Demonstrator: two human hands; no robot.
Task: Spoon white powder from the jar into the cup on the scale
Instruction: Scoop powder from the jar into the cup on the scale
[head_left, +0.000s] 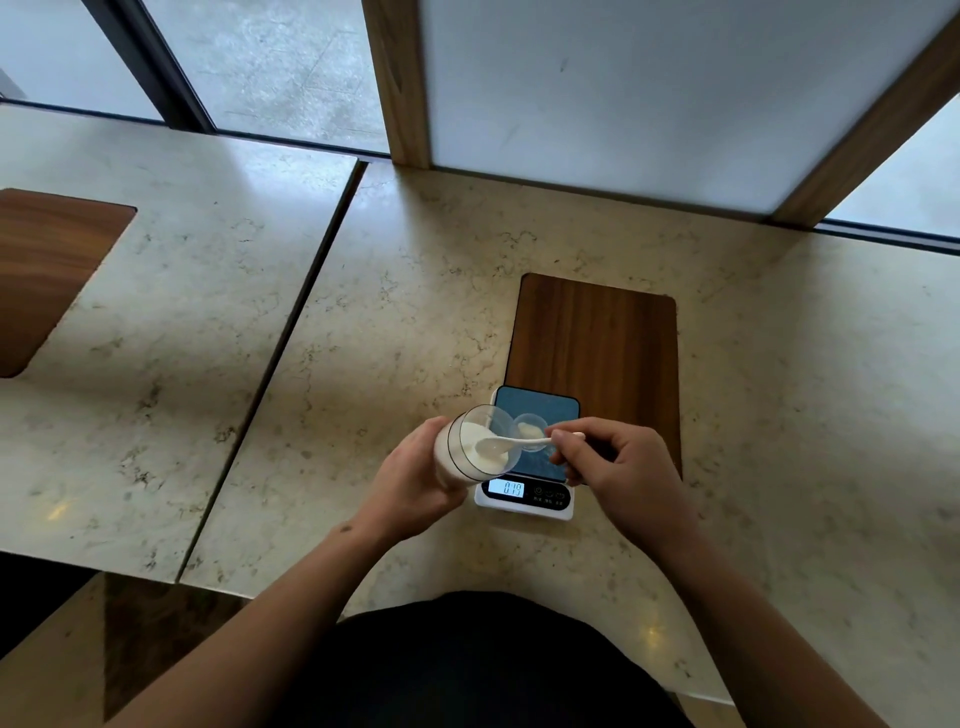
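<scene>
My left hand (415, 480) grips a clear jar (480, 441) of white powder, tilted with its mouth towards the scale. My right hand (618, 467) pinches the handle of a white spoon (511, 443), whose bowl lies inside the jar's mouth on the powder. A small clear cup (530, 428) with a little white powder in it stands on the dark platform of the white scale (524, 493), just right of the jar's rim. The scale's lit display shows digits.
The scale stands at the near end of a wooden inlay (597, 343) in the marble counter (415, 291). A second counter slab with another wooden inlay (47, 275) lies to the left. A wood-framed white panel (649, 93) rises at the back.
</scene>
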